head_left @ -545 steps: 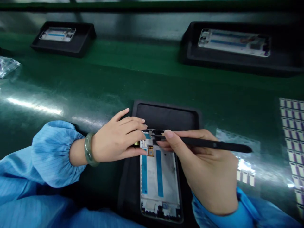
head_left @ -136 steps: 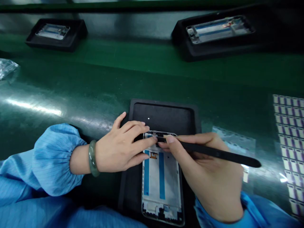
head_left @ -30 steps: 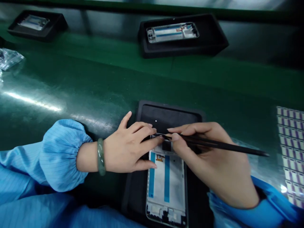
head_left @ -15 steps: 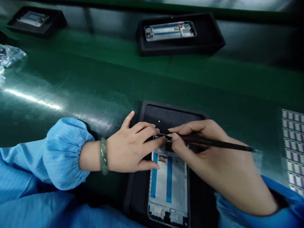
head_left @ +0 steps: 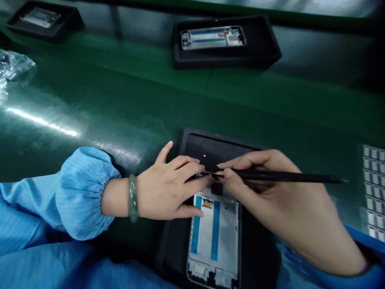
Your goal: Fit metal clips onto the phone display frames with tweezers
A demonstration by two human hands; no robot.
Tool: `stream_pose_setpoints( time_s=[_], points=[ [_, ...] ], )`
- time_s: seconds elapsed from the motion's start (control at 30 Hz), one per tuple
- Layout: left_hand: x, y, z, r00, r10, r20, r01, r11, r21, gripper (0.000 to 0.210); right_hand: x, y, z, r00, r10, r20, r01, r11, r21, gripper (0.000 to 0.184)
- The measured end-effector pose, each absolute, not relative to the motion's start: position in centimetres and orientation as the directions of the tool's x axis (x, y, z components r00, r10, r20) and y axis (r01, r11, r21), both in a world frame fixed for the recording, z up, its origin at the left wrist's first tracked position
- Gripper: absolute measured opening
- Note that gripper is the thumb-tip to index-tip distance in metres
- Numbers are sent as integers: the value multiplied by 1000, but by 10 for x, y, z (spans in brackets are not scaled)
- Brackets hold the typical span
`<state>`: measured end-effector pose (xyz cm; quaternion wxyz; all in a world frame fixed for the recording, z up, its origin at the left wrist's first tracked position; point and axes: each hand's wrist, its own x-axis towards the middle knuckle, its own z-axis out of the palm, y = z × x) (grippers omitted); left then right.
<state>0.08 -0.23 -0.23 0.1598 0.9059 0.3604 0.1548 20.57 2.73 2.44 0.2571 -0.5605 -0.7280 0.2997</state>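
My right hand [head_left: 279,200] is closed around slim black tweezers [head_left: 288,176]. Their fine point reaches the top end of a phone frame [head_left: 228,233], right by my left fingertips. The frame is silver, with two blue strips and a small orange flex cable [head_left: 207,203] inside. It lies in a black foam tray [head_left: 221,145]. My left hand [head_left: 164,190], wearing a green bangle [head_left: 132,197], rests over the frame's upper left edge. Its fingers are stretched and spread, the little finger raised. The fingers partly hide the spot under the tweezers' tip.
Another black tray [head_left: 258,44] holding a similar phone frame [head_left: 213,38] stands at the back. A further tray [head_left: 67,20] is at the far left. Clear plastic bags [head_left: 15,66] lie at the left edge. A sheet of small labels [head_left: 374,192] lies at the right on the green table [head_left: 120,104].
The rear end of the tweezers has swung up and to the right as my right hand shifted slightly right. My left hand stays nearly in place; the whole view has shifted slightly.
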Motion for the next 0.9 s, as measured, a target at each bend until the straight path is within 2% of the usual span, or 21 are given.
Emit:
stream_pose_setpoints(
  time_s=[0.1,0.23,0.4,0.47,0.53,0.6,0.73,0.8,0.9],
  points=[
    [1,-2,-2,691,704,162,606,-687,401,55,207,25,25,-214,977,6,672,152,-725,19],
    [2,-2,-2,693,704,158,608,-688,397,56,206,23,25,-223,975,11,725,174,-667,19],
    [1,-2,-3,692,702,168,608,-692,389,57,200,21,30,-396,912,110,743,388,-545,7],
    [1,-2,-3,688,704,173,606,-690,396,57,200,20,31,-449,884,129,720,443,-535,4],
    [1,-2,-3,688,706,168,603,-684,411,56,203,20,28,-410,904,118,708,397,-585,6],
    [1,-2,-2,690,707,155,600,-679,423,54,208,19,23,-293,951,98,663,276,-695,12],
    [1,-3,0,692,709,133,606,-671,427,54,214,14,8,-88,995,45,370,75,-926,17],
    [1,-3,1,691,712,123,610,-667,428,54,214,11,3,-80,996,31,289,53,-956,18],
    [0,-3,2,692,711,124,607,-667,432,53,213,8,0,-123,992,40,296,75,-952,18]
  ],
)
